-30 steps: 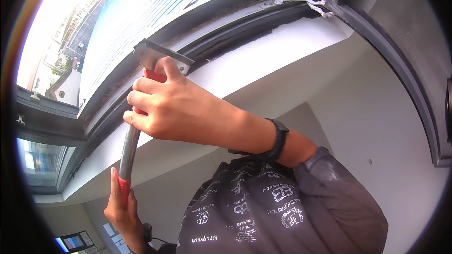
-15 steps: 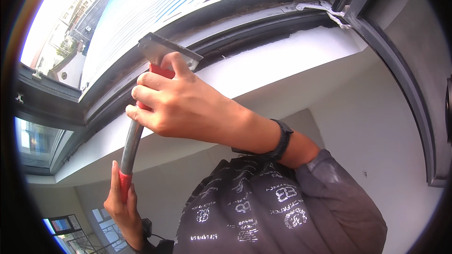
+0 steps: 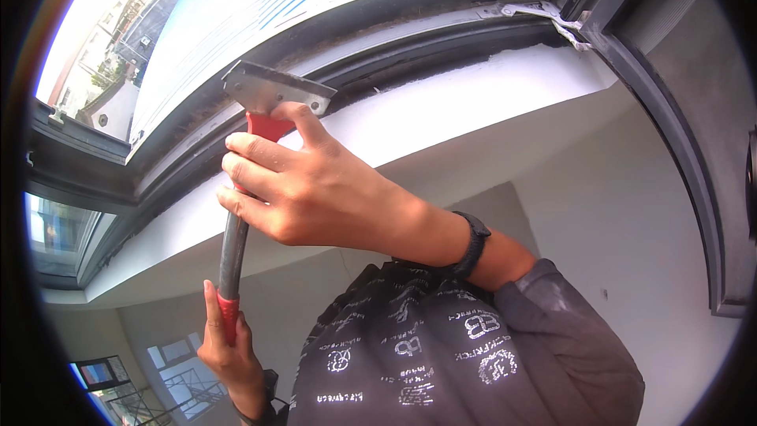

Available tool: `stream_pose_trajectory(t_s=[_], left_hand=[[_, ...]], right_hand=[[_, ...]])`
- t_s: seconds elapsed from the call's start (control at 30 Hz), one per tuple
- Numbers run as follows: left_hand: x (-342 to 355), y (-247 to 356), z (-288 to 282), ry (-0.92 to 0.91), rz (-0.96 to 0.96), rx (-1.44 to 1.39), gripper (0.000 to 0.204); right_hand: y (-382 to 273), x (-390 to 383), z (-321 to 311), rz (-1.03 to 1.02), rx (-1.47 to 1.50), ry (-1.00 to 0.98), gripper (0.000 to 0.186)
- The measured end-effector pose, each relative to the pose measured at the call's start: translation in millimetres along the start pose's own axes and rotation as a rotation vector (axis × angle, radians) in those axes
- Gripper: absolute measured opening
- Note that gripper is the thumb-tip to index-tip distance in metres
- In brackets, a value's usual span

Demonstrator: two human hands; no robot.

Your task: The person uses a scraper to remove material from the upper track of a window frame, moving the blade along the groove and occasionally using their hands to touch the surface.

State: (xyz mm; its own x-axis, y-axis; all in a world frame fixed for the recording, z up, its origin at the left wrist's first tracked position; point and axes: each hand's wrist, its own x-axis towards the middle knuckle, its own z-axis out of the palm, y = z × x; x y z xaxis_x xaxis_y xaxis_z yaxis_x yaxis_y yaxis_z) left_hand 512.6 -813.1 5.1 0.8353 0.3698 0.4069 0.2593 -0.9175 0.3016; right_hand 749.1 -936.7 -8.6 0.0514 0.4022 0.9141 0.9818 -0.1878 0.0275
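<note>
Gripping the scraper (image 3: 236,213) two-handed, right hand (image 3: 303,189) clenched by the blade (image 3: 276,88), left hand (image 3: 229,343) clenched at 6 o'clock, you have its axis running 12–6 toward the window frame (image 3: 181,154).

We see strong daylight pouring in through the window glass (image 3: 260,0), which blows out to pure white glare at the upper left. The white wall (image 3: 631,189) below is evenly, softly lit, with only faint shading under the sill (image 3: 473,95). The fisheye lens bends the dark frame (image 3: 702,150) into curves, and a black vignette rings the picture. Focus is sharp in the centre and softens slightly near the rim.
</note>
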Motion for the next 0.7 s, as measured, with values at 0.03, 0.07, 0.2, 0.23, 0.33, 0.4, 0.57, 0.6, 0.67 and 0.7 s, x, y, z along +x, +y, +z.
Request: stream_pose_trajectory(t_s=[0.03,0.07,0.2,0.23,0.33,0.4,0.57,0.6,0.67,0.7], left_hand=[[-2,-1,2,0.006,0.0,0.0,0.063],[-3,-2,4,0.015,-0.001,-0.003,0.063],[-4,-5,6,0.002,-0.037,-0.031,0.062],[-4,-6,7,0.003,-0.038,-0.028,0.062],[-3,-8,8,-0.037,-0.054,-0.076,0.057],[-4,-9,10,-0.038,-0.05,-0.105,0.058],[-7,-12,12,-0.061,-0.108,-0.14,0.064],[-7,-13,13,-0.056,-0.099,-0.152,0.064],[-10,-13,15,-0.059,-0.111,-0.177,0.065],[-10,-14,15,-0.057,-0.104,-0.177,0.065]], right_hand=[[-1,-1,0,-0.007,-0.003,-0.038,0.017],[-1,-1,1,0.006,-0.003,-0.037,0.016],[-3,-3,1,0.013,-0.007,-0.054,0.015],[-2,-3,1,0.012,-0.003,-0.06,0.015],[-2,-3,2,-0.003,-0.009,-0.063,0.016],[-1,-4,3,-0.016,-0.01,-0.057,0.018],[-1,-6,4,-0.024,-0.007,-0.063,0.019],[-1,-6,4,-0.026,-0.004,-0.07,0.019],[-2,-7,3,-0.028,0.004,-0.077,0.019],[-2,-7,3,-0.029,0.007,-0.078,0.019]])
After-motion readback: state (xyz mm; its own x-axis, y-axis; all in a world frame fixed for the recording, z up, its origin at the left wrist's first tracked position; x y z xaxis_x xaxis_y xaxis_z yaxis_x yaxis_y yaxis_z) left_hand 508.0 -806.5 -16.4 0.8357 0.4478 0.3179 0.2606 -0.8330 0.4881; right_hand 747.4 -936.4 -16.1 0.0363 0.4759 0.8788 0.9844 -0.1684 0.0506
